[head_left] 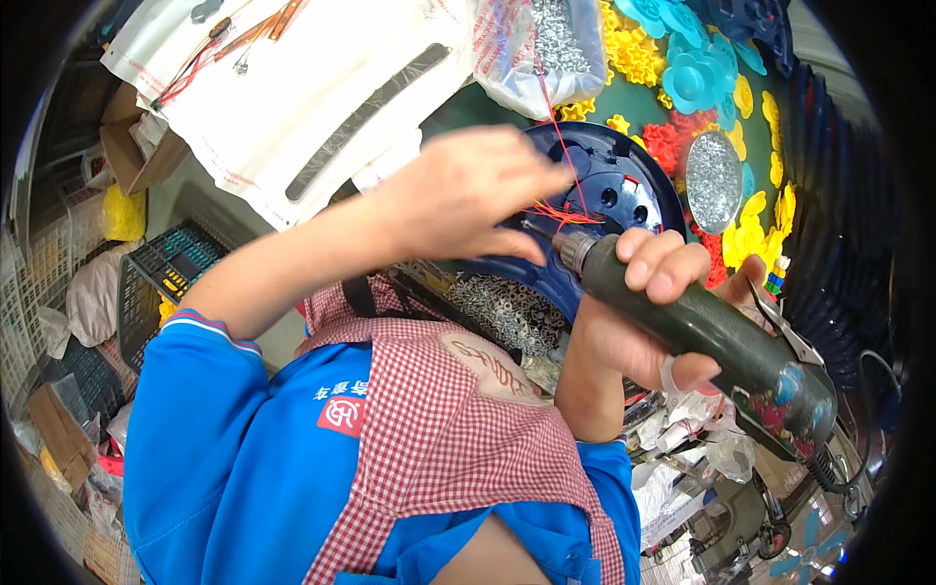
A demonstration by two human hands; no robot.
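My right hand [658, 302] is wrapped round a dark green power screwdriver [697, 317]. Its metal nose and thin bit [536, 227] point left over a round dark blue plastic part [609, 166] with holes. Above that part's left side is my left hand [478, 190], slightly blurred. Its index finger and thumb are spread apart on either side of the bit, and nothing shows between them; the other fingers look curled. Thin red and orange wires [561, 210] lie on the blue part beside the bit, one running up toward the back. My left hand hides some of the part.
Behind the part stands a plastic bag of screws [565, 49]. An oval dish of screws [713, 180] sits to the right, among yellow, red and teal plastic pieces [694, 73]. White sheeting [263, 117] carries a dark strip and wires. Below is a tray of small metal parts [507, 312]; a crate [175, 258] stands left.
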